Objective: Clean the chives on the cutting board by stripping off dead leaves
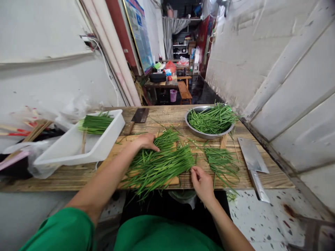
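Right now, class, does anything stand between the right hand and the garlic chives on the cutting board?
Nothing visible does: the right hand is at the right end of the garlic chives; a smaller bunch lies farther right.

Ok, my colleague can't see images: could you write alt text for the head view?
A person's left hand rests on long green stems heaped over a wooden board, the right hand at their ends. Nearby: white tray, metal bowl, two cleavers.

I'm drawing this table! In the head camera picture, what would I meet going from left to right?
White tray → left hand → right hand → small green bunch → cleaver.
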Demonstrator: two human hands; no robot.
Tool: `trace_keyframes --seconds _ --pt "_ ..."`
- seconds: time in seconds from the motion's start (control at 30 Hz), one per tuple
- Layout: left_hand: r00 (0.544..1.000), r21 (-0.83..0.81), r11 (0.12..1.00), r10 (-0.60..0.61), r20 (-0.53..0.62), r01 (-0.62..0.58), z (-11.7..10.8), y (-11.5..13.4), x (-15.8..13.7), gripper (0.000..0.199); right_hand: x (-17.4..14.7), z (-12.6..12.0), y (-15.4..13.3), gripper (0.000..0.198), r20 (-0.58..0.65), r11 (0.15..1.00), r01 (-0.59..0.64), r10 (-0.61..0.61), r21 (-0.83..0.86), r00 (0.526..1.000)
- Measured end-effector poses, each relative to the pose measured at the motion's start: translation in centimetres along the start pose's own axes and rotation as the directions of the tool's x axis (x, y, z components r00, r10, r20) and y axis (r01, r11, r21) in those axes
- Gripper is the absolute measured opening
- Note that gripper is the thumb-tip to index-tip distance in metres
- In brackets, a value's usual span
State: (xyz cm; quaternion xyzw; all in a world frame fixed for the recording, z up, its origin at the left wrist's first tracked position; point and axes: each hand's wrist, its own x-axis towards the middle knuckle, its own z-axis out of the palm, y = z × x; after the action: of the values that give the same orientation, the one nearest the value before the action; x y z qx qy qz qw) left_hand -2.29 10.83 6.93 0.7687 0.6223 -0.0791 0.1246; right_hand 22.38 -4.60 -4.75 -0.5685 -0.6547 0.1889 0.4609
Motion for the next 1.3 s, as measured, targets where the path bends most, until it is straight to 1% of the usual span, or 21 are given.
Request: trace_keyframes --seconds 0.03,0.1,0.17,0.23,0.3,0.37,0.43,0.5,0.57,0.6,0.7,0.77,0.8,0.87,0.93,0.97,1.0,1.07,1.17,1.23,1.3 --pt "0.999 0.046 0.999 -0.006 0.037 0.005 0.0 0.4 -0.2 0.059 0.0 0.0 0.1 0.021 -0.002 1.000 0.001 -0.001 -0.003 1.000" --pt "0.999 0.117 0.993 -0.001 0.045 -0.005 0.2 1.1 -0.8 0.049 -0.1 0.1 0.2 0.021 -0.009 1.000 0.007 -0.007 -0.010 1.000" --pt "0.998 0.141 0.990 0.039 -0.044 -0.033 0.5 1.4 -1.4 0.042 -0.1 0.1 0.2 0.021 -0.016 1.000 0.022 -0.022 -0.016 1.000" --pt "0.984 0.158 0.985 0.092 -0.151 -0.068 0.6 1.3 -1.7 0.036 -0.2 0.1 0.3 0.021 -0.015 0.999 0.035 -0.036 -0.020 0.999" --pt "0.951 0.191 0.976 0.153 -0.270 -0.103 0.5 0.9 -1.8 0.033 -0.2 0.1 0.4 0.021 -0.015 0.999 0.040 -0.041 -0.022 0.999" --pt "0.902 0.249 0.963 0.193 -0.386 -0.099 0.4 0.6 -1.9 0.028 -0.2 0.1 0.5 0.021 -0.022 0.999 0.043 -0.043 -0.021 0.999" --pt "0.863 0.327 0.941 0.232 -0.449 -0.083 0.8 0.2 -2.2 0.026 -0.2 0.1 0.5 0.021 -0.031 0.999 0.048 -0.048 -0.018 0.998" --pt "0.859 0.400 0.905 0.316 -0.402 -0.145 1.5 -0.3 -2.9 0.031 -0.3 0.1 0.4 0.021 -0.031 0.999 0.049 -0.049 -0.012 0.998" --pt "0.870 0.420 0.865 0.409 -0.276 -0.273 2.2 -1.2 -3.9 0.041 -0.3 0.0 0.3 0.021 -0.029 0.999 0.047 -0.047 -0.006 0.998" --pt "0.880 0.401 0.860 0.423 -0.217 -0.315 2.5 -1.8 -4.5 0.047 -0.3 0.0 0.2 0.020 -0.029 0.999 0.047 -0.047 0.000 0.998" --pt "0.924 0.297 0.894 0.374 -0.079 -0.336 2.4 -3.1 -6.2 0.066 -0.4 -0.2 0.1 0.020 -0.029 0.998 0.043 -0.042 0.034 0.999" --pt "0.928 0.223 0.907 0.372 -0.030 -0.356 1.8 -3.2 -7.1 0.073 -0.5 -0.3 0.1 0.020 -0.028 0.997 0.026 -0.024 0.068 0.999" --pt "0.920 0.189 0.907 0.390 -0.040 -0.376 1.5 -2.9 -7.3 0.071 -0.5 -0.4 0.1 0.019 -0.024 0.996 0.013 -0.011 0.088 1.000" --pt "0.888 0.138 0.897 0.437 -0.141 -0.420 1.2 -1.8 -7.4 0.061 -0.6 -0.7 0.0 0.019 -0.015 0.992 -0.021 0.023 0.127 1.000" --pt "0.841 0.115 0.880 0.474 -0.260 -0.460 1.7 -0.7 -6.7 0.053 -0.8 -0.9 -0.1 0.019 -0.003 0.987 -0.052 0.053 0.155 0.999" --pt "0.828 0.115 0.876 0.481 -0.289 -0.469 2.2 -0.2 -6.0 0.054 -0.9 -1.0 -0.2 0.019 0.000 0.985 -0.063 0.064 0.162 0.998" --pt "0.825 0.119 0.877 0.479 -0.302 -0.466 2.8 0.1 -5.2 0.057 -1.1 -1.1 -0.3 0.019 0.000 0.983 -0.068 0.069 0.168 0.998" --pt "0.841 0.129 0.899 0.437 -0.320 -0.418 4.2 0.3 -3.5 0.060 -1.5 -1.3 -0.4 0.020 -0.006 0.982 -0.062 0.064 0.178 0.998" --pt "0.852 0.156 0.930 0.369 -0.371 -0.334 6.0 0.2 -1.7 0.050 -2.0 -1.4 -0.3 0.022 -0.010 0.981 -0.044 0.046 0.188 0.999" --pt "0.843 0.183 0.928 0.373 -0.388 -0.326 6.5 0.2 -1.8 0.046 -2.1 -1.5 -0.2 0.022 -0.006 0.981 -0.041 0.042 0.192 0.999" --pt "0.831 0.205 0.916 0.399 -0.388 -0.344 6.4 0.3 -2.8 0.046 -2.0 -1.6 -0.2 0.022 0.011 0.979 -0.047 0.046 0.198 0.999"
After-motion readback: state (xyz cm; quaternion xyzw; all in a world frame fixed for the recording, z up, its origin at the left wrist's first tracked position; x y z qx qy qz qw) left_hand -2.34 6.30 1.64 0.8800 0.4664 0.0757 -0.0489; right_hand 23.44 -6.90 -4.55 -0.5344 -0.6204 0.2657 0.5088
